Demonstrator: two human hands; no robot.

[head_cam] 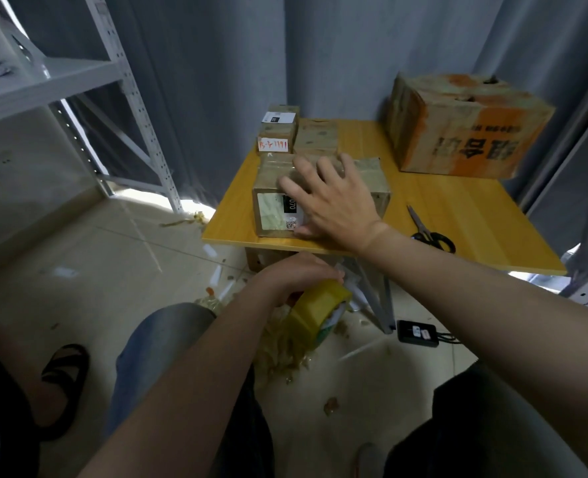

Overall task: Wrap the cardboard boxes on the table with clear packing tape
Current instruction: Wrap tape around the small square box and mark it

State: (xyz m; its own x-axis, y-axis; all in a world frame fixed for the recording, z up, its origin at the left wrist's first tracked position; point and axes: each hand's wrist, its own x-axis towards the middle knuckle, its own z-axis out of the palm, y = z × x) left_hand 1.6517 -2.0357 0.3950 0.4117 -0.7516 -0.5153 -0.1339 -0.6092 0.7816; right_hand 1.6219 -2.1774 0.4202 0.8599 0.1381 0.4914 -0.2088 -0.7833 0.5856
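A taped cardboard box (272,205) with a white label sits at the front left of the small yellow table (458,215). My right hand (327,198) lies spread over its top and front face, fingers straight, thumb near the table edge. Below the table edge my left hand (296,274) grips a yellowish roll of packing tape (316,312), held over the floor. Behind the box stand two smaller cardboard boxes (316,136), and one more (277,132) with an orange handwritten label.
A large worn orange-printed carton (465,125) fills the table's back right. Black-handled scissors (430,232) lie near the front right edge. Tape scraps (285,350) litter the floor, beside a black device (418,334). A white metal shelf (79,74) stands left; grey curtains hang behind.
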